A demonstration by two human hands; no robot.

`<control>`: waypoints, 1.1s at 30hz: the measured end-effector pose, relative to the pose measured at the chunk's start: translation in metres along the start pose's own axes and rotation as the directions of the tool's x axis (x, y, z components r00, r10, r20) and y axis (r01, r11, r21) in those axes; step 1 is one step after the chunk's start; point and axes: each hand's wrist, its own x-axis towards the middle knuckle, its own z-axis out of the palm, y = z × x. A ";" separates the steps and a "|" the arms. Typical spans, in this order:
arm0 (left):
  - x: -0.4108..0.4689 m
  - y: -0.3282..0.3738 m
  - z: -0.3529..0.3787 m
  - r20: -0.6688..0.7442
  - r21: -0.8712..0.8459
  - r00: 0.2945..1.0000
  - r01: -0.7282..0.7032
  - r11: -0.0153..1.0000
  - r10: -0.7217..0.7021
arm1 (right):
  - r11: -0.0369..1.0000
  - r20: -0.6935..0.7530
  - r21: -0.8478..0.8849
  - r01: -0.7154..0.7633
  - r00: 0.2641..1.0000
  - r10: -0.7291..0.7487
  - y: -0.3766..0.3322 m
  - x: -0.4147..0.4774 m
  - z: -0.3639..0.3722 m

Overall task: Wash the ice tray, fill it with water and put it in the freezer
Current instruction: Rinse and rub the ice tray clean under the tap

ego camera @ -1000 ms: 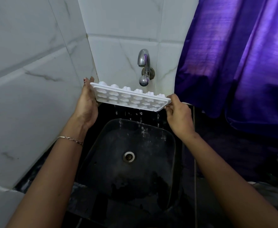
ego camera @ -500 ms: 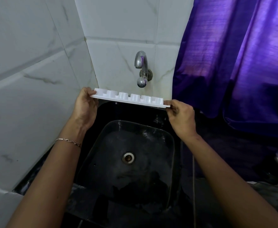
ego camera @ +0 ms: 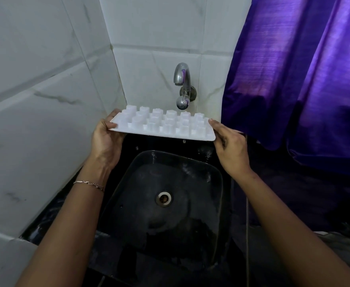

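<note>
dim indoor light | glare on tap (ego camera: 182, 74) | wide-angle edge bending

ice tray (ego camera: 163, 125): white plastic, smooth, semi-matt, cups slightly translucent. tap (ego camera: 182, 83): polished metal, mirror-glossy. wall tiles (ego camera: 35, 121): glazed, smooth, glossy, grey marble-look veining. sink (ego camera: 126, 183): black, smooth, glossy, wet streaks. drain ring (ego camera: 163, 198): dull metal. curtain (ego camera: 294, 79): purple woven cloth, satin sheen, fine ribbed texture. bracelet (ego camera: 89, 184): thin metal chain.

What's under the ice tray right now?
The black sink, its drain in view, with a few drops falling from the ice tray. Left hand and right hand hold its ends. The tray's downward-facing cups and the ledge behind its front edge are covered.
</note>
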 end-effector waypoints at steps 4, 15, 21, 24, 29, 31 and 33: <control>-0.006 -0.010 -0.002 0.033 0.064 0.999 -0.022 0.998 0.020 | 1.000 0.005 -0.026 0.009 1.000 -0.009 0.002 -0.008 0.005; -0.012 -0.046 -0.036 -0.259 0.147 0.965 0.084 0.986 -0.043 | 0.993 0.166 -0.056 -0.106 0.979 0.114 0.013 -0.028 0.012; -0.018 -0.058 -0.040 -0.309 0.058 0.949 0.079 0.995 -0.057 | 0.990 0.217 -0.046 -0.130 0.966 0.137 0.011 -0.034 0.012; -0.021 -0.062 -0.044 -0.286 0.065 0.953 0.124 0.990 -0.101 | 0.989 0.205 -0.022 -0.146 0.967 0.148 0.009 -0.032 0.008; -0.027 -0.059 -0.044 -0.119 0.008 0.974 0.197 0.980 -0.195 | 0.977 0.147 0.021 -0.214 0.967 0.208 0.003 -0.033 0.001; -0.028 -0.059 -0.045 -0.154 -0.012 0.961 0.233 0.972 -0.232 | 0.962 0.103 0.019 -0.273 0.957 0.270 0.004 -0.034 -0.002; -0.031 -0.057 -0.043 -0.166 -0.040 0.955 0.244 0.969 -0.248 | 0.945 0.096 0.005 -0.327 0.941 0.325 0.006 -0.034 -0.005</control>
